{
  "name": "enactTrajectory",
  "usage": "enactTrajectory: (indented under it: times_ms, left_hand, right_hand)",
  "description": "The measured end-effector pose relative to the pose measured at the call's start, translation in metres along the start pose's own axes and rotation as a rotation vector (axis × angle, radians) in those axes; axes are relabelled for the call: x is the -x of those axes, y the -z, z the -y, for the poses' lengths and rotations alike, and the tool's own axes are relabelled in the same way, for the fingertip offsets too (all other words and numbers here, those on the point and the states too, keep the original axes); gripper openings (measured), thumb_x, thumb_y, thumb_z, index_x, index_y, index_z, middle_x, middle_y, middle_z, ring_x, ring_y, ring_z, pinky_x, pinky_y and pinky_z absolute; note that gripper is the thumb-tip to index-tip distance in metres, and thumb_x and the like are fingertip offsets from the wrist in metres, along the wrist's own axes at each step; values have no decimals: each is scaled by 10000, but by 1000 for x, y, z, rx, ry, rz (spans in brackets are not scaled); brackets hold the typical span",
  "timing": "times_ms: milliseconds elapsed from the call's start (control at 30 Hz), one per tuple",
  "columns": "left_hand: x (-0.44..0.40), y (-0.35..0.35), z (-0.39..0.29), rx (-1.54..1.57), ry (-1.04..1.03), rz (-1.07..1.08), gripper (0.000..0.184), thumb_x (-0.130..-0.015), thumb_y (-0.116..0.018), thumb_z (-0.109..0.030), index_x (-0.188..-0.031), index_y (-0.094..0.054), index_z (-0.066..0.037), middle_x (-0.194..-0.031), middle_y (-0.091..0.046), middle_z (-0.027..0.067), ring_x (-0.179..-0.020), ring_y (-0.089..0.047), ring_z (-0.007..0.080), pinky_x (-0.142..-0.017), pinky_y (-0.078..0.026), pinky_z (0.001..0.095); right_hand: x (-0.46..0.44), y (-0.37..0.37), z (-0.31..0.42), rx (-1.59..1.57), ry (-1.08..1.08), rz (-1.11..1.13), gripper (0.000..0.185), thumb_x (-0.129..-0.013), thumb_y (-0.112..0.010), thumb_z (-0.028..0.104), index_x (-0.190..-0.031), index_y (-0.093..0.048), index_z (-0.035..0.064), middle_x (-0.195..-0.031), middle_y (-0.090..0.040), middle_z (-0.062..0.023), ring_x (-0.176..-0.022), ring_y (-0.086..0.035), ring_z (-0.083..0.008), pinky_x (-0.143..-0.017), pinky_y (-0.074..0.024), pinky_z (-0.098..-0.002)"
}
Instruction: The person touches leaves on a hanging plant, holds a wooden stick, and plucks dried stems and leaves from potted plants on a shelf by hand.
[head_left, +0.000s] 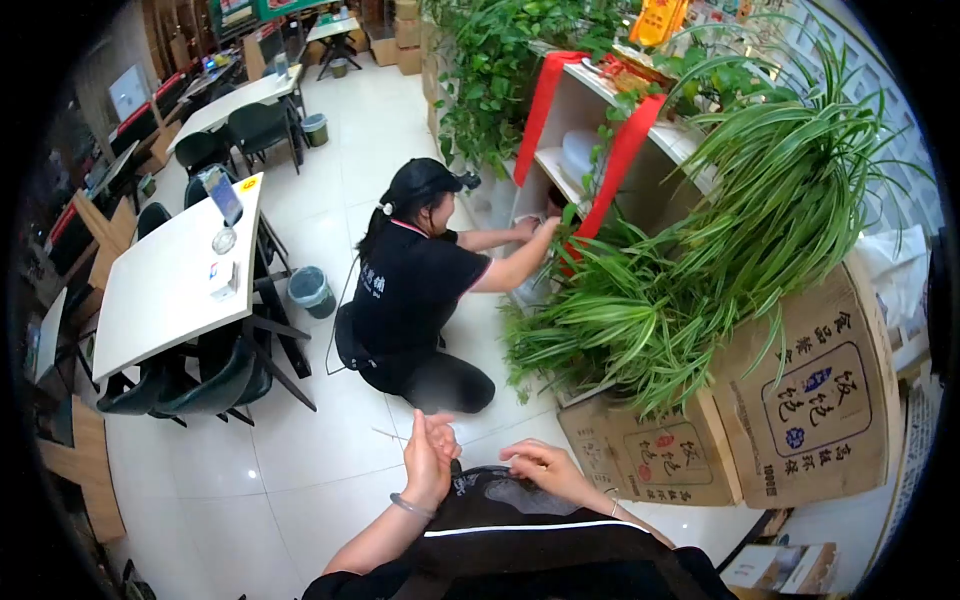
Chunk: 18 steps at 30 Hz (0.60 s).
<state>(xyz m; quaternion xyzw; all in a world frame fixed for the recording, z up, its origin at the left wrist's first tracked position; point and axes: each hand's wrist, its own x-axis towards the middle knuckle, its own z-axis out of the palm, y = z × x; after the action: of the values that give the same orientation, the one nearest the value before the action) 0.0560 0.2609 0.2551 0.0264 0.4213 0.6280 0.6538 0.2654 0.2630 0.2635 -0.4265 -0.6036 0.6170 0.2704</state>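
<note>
My left hand [428, 462], with a bracelet at the wrist, is closed with its fingers pinched together. A thin pale strand [388, 433] sticks out from it to the left; its exact kind is too small to make out. To the right, my right hand [545, 470] is loosely curled, fingers and thumb a little apart, over a dark see-through mesh fabric [515, 497] at my front. I see nothing held in it. A small black piece shows at the base of my left palm, against the dark clothing.
Ahead, a person [415, 290] in black crouches and reaches into a white shelf [555, 170] hung with red ribbon [620, 165]. Spider plants [640, 310] and cardboard boxes [815, 390] stand at right. At left are a white table [165, 270], dark chairs [215, 380] and a bin [312, 290].
</note>
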Motion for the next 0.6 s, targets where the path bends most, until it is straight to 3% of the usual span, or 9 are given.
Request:
enactTrajectory:
  times_ms: [67, 100, 200, 233, 467, 600]
  left_hand:
    - [11, -7, 6, 39, -11, 48, 502, -957, -340, -461, -883, -563, -18, -590, -444, 13, -523, -377, 99, -509, -306, 246]
    - [18, -10, 5, 63, -15, 113, 523, -966, -307, -455, -898, -567, -7, -621, -482, 30, -550, -427, 114, -541, -354, 254]
    - [31, -18, 13, -17, -122, 141, 534, -977, -275, -437, -918, -570, 4, -682, -524, 51, -618, -491, 135, -607, -421, 279]
    - [34, -19, 18, -61, -196, 158, 553, -983, -241, -430, -930, -568, 12, -762, -555, 73, -724, -536, 152, -718, -453, 299]
    - [57, -23, 41, -174, -305, 191, 575, -986, -204, -436, -934, -569, 6, -817, -571, 80, -812, -538, 163, -808, -415, 309]
    - [66, -27, 45, -178, -381, 267, 457, -969, -353, -399, -1131, -507, 0, -934, -561, 76, -921, -531, 163, -870, -399, 311]
  right_hand:
    - [-3, -3, 12, 278, 246, 42, 276, -872, -584, 163, -1129, -582, 63, -960, -637, -63, -761, -604, -132, -702, -483, -244]
    - [-2, -4, 23, 295, 247, 58, 298, -863, -598, 182, -1138, -579, 69, -994, -631, -86, -801, -616, -163, -710, -489, -262]
    - [-6, -7, 24, 319, 200, 165, 299, -863, -596, 176, -1139, -577, 61, -966, -643, -90, -797, -628, -183, -709, -492, -275]
    - [-6, -9, 19, 238, 184, 171, 288, -866, -595, 175, -1126, -583, 49, -899, -660, -89, -766, -633, -160, -703, -496, -273]
    - [14, 3, 16, 32, -87, 278, 217, -872, -603, 191, -1010, -640, 28, -769, -654, -36, -702, -598, -64, -640, -483, -213]
    - [18, 8, 18, -19, -77, 189, 177, -887, -579, 161, -965, -637, 13, -749, -627, -16, -662, -564, -55, -617, -468, -201]
